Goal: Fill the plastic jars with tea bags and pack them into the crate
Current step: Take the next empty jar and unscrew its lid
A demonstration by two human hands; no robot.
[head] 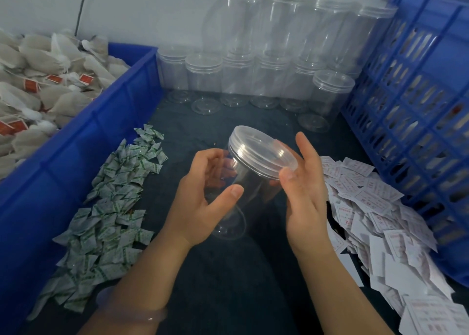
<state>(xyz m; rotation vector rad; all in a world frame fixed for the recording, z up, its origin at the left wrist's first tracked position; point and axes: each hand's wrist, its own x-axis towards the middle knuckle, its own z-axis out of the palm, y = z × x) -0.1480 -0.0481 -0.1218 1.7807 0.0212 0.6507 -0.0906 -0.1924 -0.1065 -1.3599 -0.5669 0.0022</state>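
Left hand grips jar, lid aimed up-right.

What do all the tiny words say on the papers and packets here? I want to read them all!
White paper slips with red print, right pile: too blurred to read.
Small white sachets with green print, left pile: too small to read.
Red tags on the beige tea bags in the blue plastic bin: too blurred to read.
Clear plastic jar in the middle: no writing.
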